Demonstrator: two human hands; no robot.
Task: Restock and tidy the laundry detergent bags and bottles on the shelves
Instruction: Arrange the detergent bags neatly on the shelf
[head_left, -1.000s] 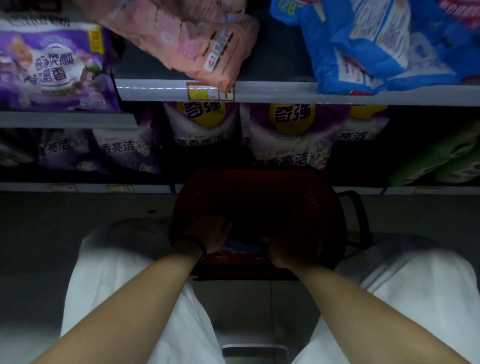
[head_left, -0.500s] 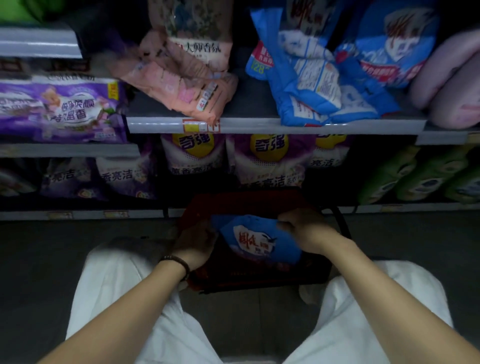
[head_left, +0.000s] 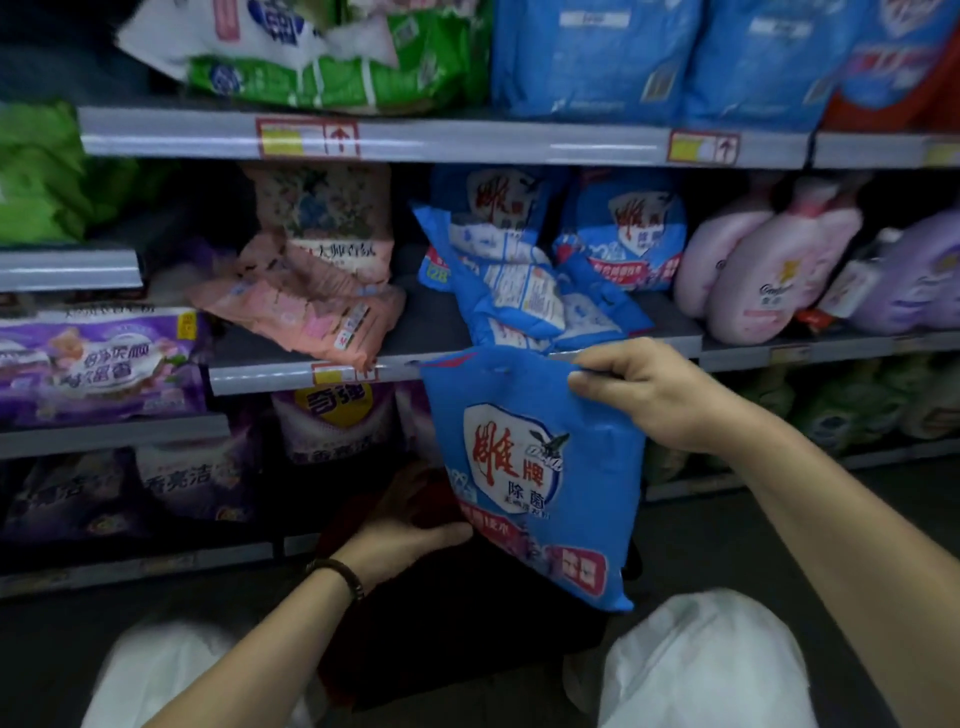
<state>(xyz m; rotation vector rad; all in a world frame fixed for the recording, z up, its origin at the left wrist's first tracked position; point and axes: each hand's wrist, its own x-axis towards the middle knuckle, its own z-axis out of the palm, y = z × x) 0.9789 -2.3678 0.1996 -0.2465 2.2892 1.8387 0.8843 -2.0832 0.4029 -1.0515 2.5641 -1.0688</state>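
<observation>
Head view: right hand (head_left: 660, 395) pinching top edge of blue detergent bag (head_left: 535, 467); left hand (head_left: 400, 525) at bag's lower left edge, grip indiscernible; shelf edge (head_left: 270, 376) behind bag's top.

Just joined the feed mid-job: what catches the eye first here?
A blue bag hangs centre frame, its top corner pinched by the right hand, the left hand by its lower edge. Behind it, matching blue bags slump on the middle shelf, beside toppled pink bags.
</observation>
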